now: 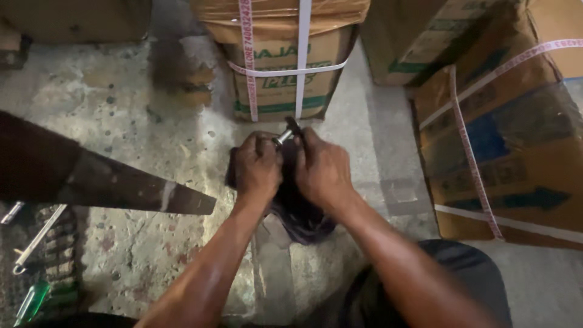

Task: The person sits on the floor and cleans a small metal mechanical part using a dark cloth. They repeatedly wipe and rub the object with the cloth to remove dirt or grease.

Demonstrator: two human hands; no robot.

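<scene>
Both my hands are held together over the concrete floor in the middle of the view. My left hand (257, 165) and my right hand (322, 169) each grip a dark, dirty cloth (300, 209) that hangs down between them. A small shiny metal part (284, 136) with a dark end sticks out of the cloth between my fingertips. How the part is shaped under the cloth is hidden.
Strapped cardboard boxes stand ahead (285, 58) and to the right (504, 146). A dark flat metal blade (121, 185) reaches in from the left. A wrench (36, 240) and a green-handled screwdriver (33, 300) lie at lower left. My knee (461, 267) is at lower right.
</scene>
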